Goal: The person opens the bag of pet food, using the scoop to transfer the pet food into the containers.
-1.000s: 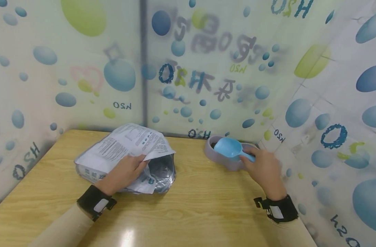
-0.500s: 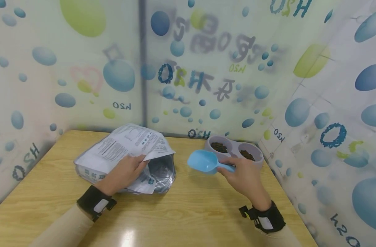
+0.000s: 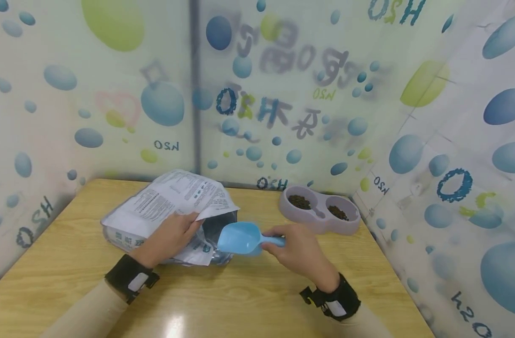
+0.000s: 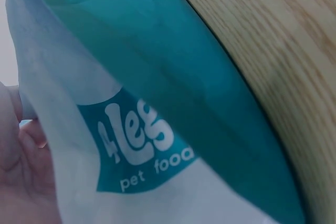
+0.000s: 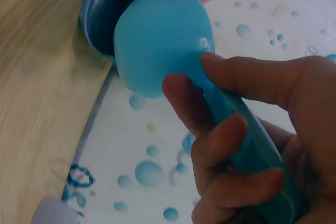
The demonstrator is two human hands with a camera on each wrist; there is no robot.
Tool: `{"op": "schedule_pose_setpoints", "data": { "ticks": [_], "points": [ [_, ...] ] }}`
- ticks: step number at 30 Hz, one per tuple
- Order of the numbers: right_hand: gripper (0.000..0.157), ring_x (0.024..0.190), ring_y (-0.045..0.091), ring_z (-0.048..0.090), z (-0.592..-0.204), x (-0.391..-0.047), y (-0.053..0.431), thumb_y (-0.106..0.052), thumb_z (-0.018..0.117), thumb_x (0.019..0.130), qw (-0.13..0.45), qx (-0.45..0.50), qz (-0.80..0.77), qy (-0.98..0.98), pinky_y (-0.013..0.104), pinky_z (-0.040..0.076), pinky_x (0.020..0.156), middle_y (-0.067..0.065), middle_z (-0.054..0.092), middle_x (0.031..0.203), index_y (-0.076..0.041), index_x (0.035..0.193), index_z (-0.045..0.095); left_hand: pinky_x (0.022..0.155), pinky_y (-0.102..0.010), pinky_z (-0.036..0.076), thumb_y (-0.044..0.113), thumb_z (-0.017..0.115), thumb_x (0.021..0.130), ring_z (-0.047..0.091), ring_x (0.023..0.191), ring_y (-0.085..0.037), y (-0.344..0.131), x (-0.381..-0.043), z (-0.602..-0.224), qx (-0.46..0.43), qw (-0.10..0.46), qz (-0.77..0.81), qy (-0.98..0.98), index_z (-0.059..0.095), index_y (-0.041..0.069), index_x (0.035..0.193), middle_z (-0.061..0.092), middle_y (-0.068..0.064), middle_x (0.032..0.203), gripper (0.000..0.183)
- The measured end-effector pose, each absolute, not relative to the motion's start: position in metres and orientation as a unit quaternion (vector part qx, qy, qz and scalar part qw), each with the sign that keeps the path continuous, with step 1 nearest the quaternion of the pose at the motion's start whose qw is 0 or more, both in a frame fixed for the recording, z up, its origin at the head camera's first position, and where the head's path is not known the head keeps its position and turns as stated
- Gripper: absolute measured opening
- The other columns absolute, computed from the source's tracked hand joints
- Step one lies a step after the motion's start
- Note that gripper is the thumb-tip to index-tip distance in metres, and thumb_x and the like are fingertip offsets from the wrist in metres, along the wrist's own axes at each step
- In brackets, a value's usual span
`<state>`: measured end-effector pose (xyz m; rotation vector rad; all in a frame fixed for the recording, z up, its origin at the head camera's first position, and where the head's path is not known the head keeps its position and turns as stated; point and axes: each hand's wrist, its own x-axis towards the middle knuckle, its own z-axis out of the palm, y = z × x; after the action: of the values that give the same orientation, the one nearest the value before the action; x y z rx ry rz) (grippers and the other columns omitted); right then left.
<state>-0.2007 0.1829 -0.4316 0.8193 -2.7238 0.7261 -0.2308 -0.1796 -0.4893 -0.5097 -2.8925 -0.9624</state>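
Observation:
A white pet food bag [image 3: 173, 197] lies on its side at the left of the table, its silvery mouth facing right. My left hand [image 3: 173, 237] grips the upper edge of that mouth and holds it raised. In the left wrist view the bag's printed front [image 4: 142, 140] fills much of the picture. My right hand [image 3: 297, 249] holds a light blue scoop [image 3: 239, 238] by its handle, fingers and thumb curled round it in the right wrist view. The scoop's bowl is empty and overlaps the bag's opening in the head view.
A grey double pet bowl [image 3: 318, 213] stands at the back right, with brown kibble [image 3: 300, 202] in both hollows. The wooden table [image 3: 240, 300] meets a wall covering [image 3: 257, 94] with bubble prints behind it and at the sides.
My right hand has carried the scoop from over the double bowl leftward and toward me, up to the bag's mouth. My left hand and the bag have stayed put.

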Motion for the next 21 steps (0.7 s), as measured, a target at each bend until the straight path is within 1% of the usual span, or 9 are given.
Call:
{"op": "schedule_pose_setpoints", "data": {
  "ticks": [2,4,7,11,15,17,18,21],
  "points": [
    [0.021,0.085,0.004,0.073,-0.434,-0.202,0.171,-0.027,0.096,0.099,0.087,0.275,0.244,-0.926,0.023,0.055,0.076,-0.005,0.089,0.106,-0.015,0.116,0.093,0.056,-0.027,0.041,0.029,0.051,0.126,0.052,0.059,-0.011,-0.179,-0.231,-0.49,-0.166,0.023,-0.313,-0.935,0.064,0.001,0.164,0.053,0.003,0.074,0.049],
    [0.022,0.079,0.006,0.066,-0.436,-0.202,0.16,-0.027,0.095,0.1,0.077,0.268,0.237,-0.931,0.022,0.05,0.071,-0.005,0.086,0.101,-0.014,0.117,0.092,0.057,-0.027,0.041,0.029,0.05,0.126,0.052,0.06,-0.011,-0.179,-0.231,-0.49,-0.165,0.02,-0.314,-0.935,0.063,0.001,0.164,0.054,0.003,0.075,0.05],
    [0.023,0.075,0.008,0.059,-0.441,-0.205,0.146,-0.027,0.094,0.102,0.067,0.254,0.223,-0.939,0.022,0.044,0.067,-0.005,0.079,0.094,-0.013,0.12,0.089,0.055,-0.026,0.039,0.03,0.049,0.126,0.05,0.058,-0.01,-0.178,-0.23,-0.488,-0.169,0.024,-0.316,-0.933,0.065,-0.002,0.161,0.051,0.004,0.072,0.05],
    [0.026,0.074,0.009,0.056,-0.447,-0.207,0.134,-0.029,0.091,0.104,0.06,0.245,0.206,-0.946,0.023,0.041,0.065,-0.006,0.069,0.088,-0.015,0.124,0.084,0.052,-0.024,0.035,0.032,0.048,0.126,0.046,0.054,-0.008,-0.177,-0.23,-0.487,-0.173,0.032,-0.316,-0.932,0.067,-0.005,0.157,0.045,0.007,0.067,0.052],
    [0.024,0.07,0.009,0.053,-0.451,-0.21,0.127,-0.026,0.089,0.106,0.06,0.25,0.213,-0.943,0.023,0.038,0.062,-0.004,0.061,0.081,-0.013,0.125,0.081,0.052,-0.024,0.035,0.032,0.047,0.126,0.046,0.054,-0.008,-0.177,-0.23,-0.487,-0.169,0.028,-0.315,-0.933,0.067,-0.005,0.158,0.046,0.007,0.067,0.053],
    [0.023,0.07,0.01,0.054,-0.451,-0.211,0.124,-0.026,0.088,0.107,0.064,0.249,0.215,-0.942,0.024,0.04,0.063,-0.002,0.063,0.08,-0.012,0.124,0.081,0.052,-0.024,0.035,0.031,0.048,0.125,0.047,0.054,-0.009,-0.178,-0.231,-0.487,-0.166,0.028,-0.316,-0.934,0.066,-0.005,0.159,0.046,0.006,0.067,0.052],
    [0.022,0.071,0.011,0.056,-0.451,-0.211,0.122,-0.025,0.088,0.107,0.066,0.248,0.216,-0.942,0.024,0.043,0.064,-0.001,0.066,0.082,-0.011,0.122,0.081,0.052,-0.024,0.036,0.03,0.048,0.125,0.047,0.054,-0.009,-0.179,-0.231,-0.487,-0.167,0.028,-0.315,-0.934,0.066,-0.005,0.159,0.047,0.006,0.068,0.052],
    [0.02,0.076,0.012,0.061,-0.452,-0.215,0.113,-0.026,0.088,0.108,0.069,0.239,0.208,-0.946,0.027,0.053,0.071,0.002,0.08,0.095,-0.011,0.121,0.083,0.052,-0.025,0.036,0.028,0.049,0.125,0.048,0.055,-0.01,-0.18,-0.231,-0.487,-0.164,0.029,-0.317,-0.934,0.066,-0.005,0.159,0.047,0.005,0.068,0.05]
  ]
}}
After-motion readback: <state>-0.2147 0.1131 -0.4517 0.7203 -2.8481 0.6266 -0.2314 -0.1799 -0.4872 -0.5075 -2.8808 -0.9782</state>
